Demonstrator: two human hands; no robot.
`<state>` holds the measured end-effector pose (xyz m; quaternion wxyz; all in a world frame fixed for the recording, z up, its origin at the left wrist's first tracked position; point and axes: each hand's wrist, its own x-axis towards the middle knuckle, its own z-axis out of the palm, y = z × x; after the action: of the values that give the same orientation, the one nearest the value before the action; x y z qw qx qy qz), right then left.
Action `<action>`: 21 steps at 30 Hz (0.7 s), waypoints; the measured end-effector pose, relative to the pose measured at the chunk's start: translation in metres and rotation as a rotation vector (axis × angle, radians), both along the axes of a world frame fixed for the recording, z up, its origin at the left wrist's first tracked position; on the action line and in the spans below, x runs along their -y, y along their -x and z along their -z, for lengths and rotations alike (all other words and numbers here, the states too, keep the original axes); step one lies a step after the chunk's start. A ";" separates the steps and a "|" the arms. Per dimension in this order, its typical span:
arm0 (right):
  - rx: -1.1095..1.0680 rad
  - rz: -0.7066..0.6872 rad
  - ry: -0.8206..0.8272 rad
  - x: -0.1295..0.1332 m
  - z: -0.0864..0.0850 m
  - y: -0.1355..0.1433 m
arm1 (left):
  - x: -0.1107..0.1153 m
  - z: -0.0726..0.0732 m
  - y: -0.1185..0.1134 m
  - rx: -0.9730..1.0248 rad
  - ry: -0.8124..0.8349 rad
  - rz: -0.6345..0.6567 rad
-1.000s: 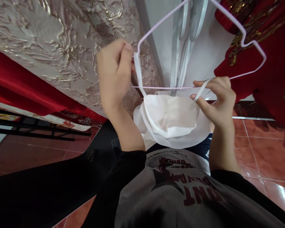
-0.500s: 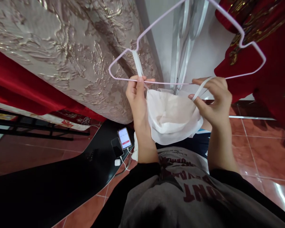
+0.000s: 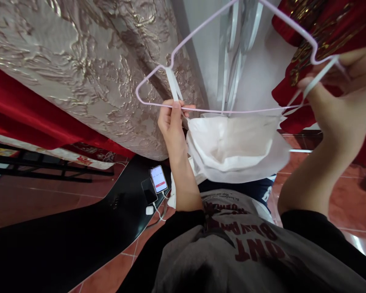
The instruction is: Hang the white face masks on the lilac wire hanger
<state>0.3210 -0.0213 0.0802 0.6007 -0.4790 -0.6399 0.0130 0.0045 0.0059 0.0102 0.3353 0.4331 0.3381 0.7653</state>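
A pale pink clothes hanger (image 3: 201, 30) spans the upper middle of the head view. From it hangs a white garment (image 3: 234, 142) with thin straps; its lower part droops in front of my lap. The left strap (image 3: 172, 83) is looped over the hanger's left notch. Closed beneath that strap, my left hand (image 3: 173, 118) pinches the hanger's bottom bar and the strap's base. At the hanger's right end, my right hand (image 3: 343, 87) holds the other strap (image 3: 320, 77) stretched around its fingers, near the right notch. Some of its fingers are hidden behind the hanger.
A black bench top (image 3: 79, 232) at lower left carries two phones (image 3: 159, 179) with cables and a small white case (image 3: 149, 210). Textured beige fabric (image 3: 110, 73) hangs at left, red cloth (image 3: 293, 73) at right. A pale cabinet (image 3: 262, 61) stands behind the hanger.
My right hand has moved right and up from the bottom bar to the hanger's right end, drawing the strap along and spreading the garment wider. My left hand stays nearly in place.
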 end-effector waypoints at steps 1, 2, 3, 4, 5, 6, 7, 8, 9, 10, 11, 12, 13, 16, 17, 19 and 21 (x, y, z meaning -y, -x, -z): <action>0.090 0.014 0.051 0.002 -0.006 0.004 | 0.001 0.000 -0.001 0.010 -0.011 0.010; 0.176 0.041 0.074 0.003 -0.010 0.008 | 0.003 -0.001 -0.002 0.017 -0.016 0.022; 0.254 0.066 0.071 0.005 -0.012 0.012 | 0.005 -0.003 -0.003 0.020 -0.017 0.032; 0.312 0.075 0.052 0.006 -0.011 0.017 | 0.007 -0.004 -0.004 0.020 -0.012 0.038; 0.341 0.072 0.009 0.007 -0.008 0.023 | 0.010 -0.006 -0.005 0.019 -0.003 0.038; 0.344 0.064 -0.061 0.008 -0.003 0.030 | 0.012 -0.008 -0.006 0.017 0.008 0.037; 0.322 0.048 -0.165 0.008 0.003 0.038 | 0.015 -0.010 -0.007 0.018 0.020 0.040; 0.286 0.015 -0.272 0.009 0.009 0.046 | 0.017 -0.011 -0.008 0.022 0.031 0.048; 0.249 -0.040 -0.363 0.009 0.016 0.054 | 0.018 -0.012 -0.009 0.029 0.038 0.059; 0.219 -0.107 -0.419 0.009 0.023 0.063 | 0.020 -0.012 -0.010 0.030 0.044 0.071; 0.208 -0.187 -0.415 0.009 0.029 0.070 | 0.020 -0.011 -0.010 0.021 0.054 0.078; 0.216 -0.267 -0.349 0.009 0.036 0.077 | 0.021 -0.010 -0.009 0.002 0.070 0.079; 0.245 -0.336 -0.233 0.008 0.042 0.082 | 0.021 -0.009 -0.006 -0.030 0.093 0.079; 0.332 -0.383 0.084 0.005 0.058 0.090 | 0.025 -0.007 0.009 -0.181 0.199 0.137; 0.328 -0.349 0.119 0.005 0.063 0.091 | 0.028 -0.008 0.015 -0.234 0.223 0.173; 0.275 -0.262 0.108 0.006 0.070 0.091 | 0.036 -0.012 0.028 -0.326 0.228 0.233; 0.223 -0.216 0.076 0.010 0.073 0.091 | 0.046 -0.018 0.036 -0.367 0.198 0.232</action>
<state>0.2301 -0.0310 0.0067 0.5025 -0.4282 -0.7495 0.0487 -0.0313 -0.0404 0.0281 0.3949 0.5658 0.4144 0.5934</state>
